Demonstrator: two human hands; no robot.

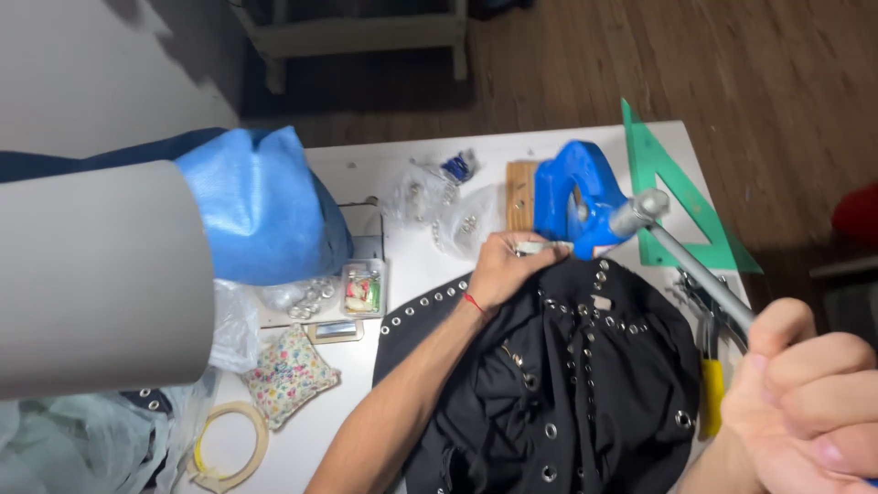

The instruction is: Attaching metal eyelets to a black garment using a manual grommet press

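A black garment (585, 375) studded with metal eyelets lies on the white table (412, 265). My left hand (505, 267) rests on its upper edge, fingers pinching the fabric and a small pale piece at the base of a blue hand press (572, 197). The press stands on a wooden block (520, 194). My right hand (805, 402) is closed around the press's long metal lever (695, 270) at the lower right, very close to the camera.
A green plastic set square (681, 206) lies right of the press. Clear bags of eyelets (439, 201), a small clear parts box (363, 290), a floral pincushion (288, 373), a tape roll (229, 448), a blue bag (261, 206) and a yellow-handled tool (712, 393) surround the work. Wooden floor lies beyond.
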